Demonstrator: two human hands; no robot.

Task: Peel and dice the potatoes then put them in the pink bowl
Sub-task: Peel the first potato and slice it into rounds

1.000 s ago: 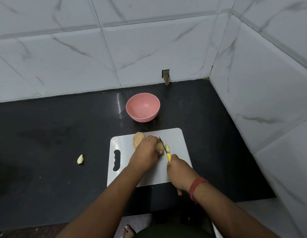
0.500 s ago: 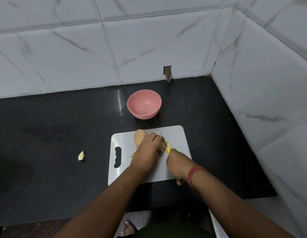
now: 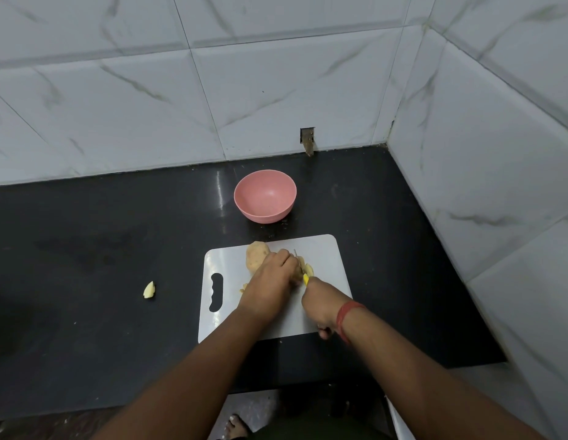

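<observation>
A white cutting board (image 3: 321,252) lies on the black counter. My left hand (image 3: 270,281) holds down a potato that it mostly hides. A second, whole potato (image 3: 256,256) sits just behind it on the board. My right hand (image 3: 321,303) grips a yellow-handled knife (image 3: 303,271), whose blade stands against the held potato. Cut yellow slices (image 3: 308,268) lie to the right of the blade. The pink bowl (image 3: 265,195) stands empty behind the board.
A loose potato piece (image 3: 149,290) lies on the black counter (image 3: 101,249) left of the board. White marble-tiled walls close the back and right side. The counter's front edge runs just below my forearms; a foot shows on the floor.
The knife has worked further through the held potato and more slices lie beside the blade. The view has shifted slightly; both hands stay over the board.
</observation>
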